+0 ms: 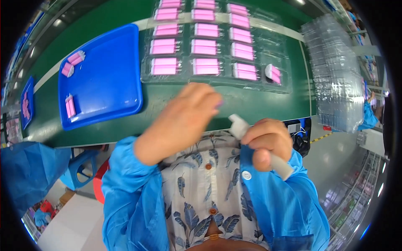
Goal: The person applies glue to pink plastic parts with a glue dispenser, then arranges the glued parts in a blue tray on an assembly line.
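My right hand (pixel 270 140) is closed around a white tube-like piece (pixel 238 126), which sticks out past the fingers at both ends. Left of it, my left hand (pixel 184 119) hovers in front of my chest, slightly blurred, with its fingers curled together. A small purple-pink spot shows at those fingertips, too little to tell what it is. Beyond the hands lies a clear plastic tray (pixel 184 78) holding rows of pink twin-cylinder parts (pixel 206 66) with white ends. In its near right pocket a pink part with a round white end (pixel 273 74) sits at an angle.
A blue tray (pixel 104 79) with a few pink parts (pixel 70 106) stands at the left on the green table (pixel 167 100). At the right rises a tall stack of clear plastic trays (pixel 335 75). Another small blue tray (pixel 27 102) and a blue stool (pixel 79 169) are farther left.
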A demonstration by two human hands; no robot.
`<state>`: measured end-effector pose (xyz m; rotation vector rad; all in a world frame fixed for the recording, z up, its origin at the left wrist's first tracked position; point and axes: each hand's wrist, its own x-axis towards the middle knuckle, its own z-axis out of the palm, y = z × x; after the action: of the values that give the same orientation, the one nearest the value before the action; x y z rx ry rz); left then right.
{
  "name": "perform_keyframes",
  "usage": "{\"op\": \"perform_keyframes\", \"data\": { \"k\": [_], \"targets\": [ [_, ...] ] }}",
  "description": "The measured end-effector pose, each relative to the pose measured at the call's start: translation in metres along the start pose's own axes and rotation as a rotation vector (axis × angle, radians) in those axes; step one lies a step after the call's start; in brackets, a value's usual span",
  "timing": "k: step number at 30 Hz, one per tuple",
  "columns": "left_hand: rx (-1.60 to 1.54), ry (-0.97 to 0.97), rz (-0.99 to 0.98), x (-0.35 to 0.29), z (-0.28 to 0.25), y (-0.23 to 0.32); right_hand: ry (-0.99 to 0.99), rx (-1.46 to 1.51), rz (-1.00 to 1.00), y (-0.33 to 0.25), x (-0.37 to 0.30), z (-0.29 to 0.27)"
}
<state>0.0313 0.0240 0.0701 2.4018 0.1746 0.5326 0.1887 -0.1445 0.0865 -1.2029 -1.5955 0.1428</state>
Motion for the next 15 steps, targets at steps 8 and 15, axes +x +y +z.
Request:
{"op": "perform_keyframes", "data": {
  "k": [8,15],
  "targets": [
    [-0.177,-0.021,-0.069,0.027,0.051,-0.004,0.155,-0.031,0.147,0.014,-0.024,-0.020],
    [-0.224,0.004,-0.072,0.022,0.052,-0.004,-0.024,0.058,0.163,0.027,-0.016,-0.021]
  ]
}}
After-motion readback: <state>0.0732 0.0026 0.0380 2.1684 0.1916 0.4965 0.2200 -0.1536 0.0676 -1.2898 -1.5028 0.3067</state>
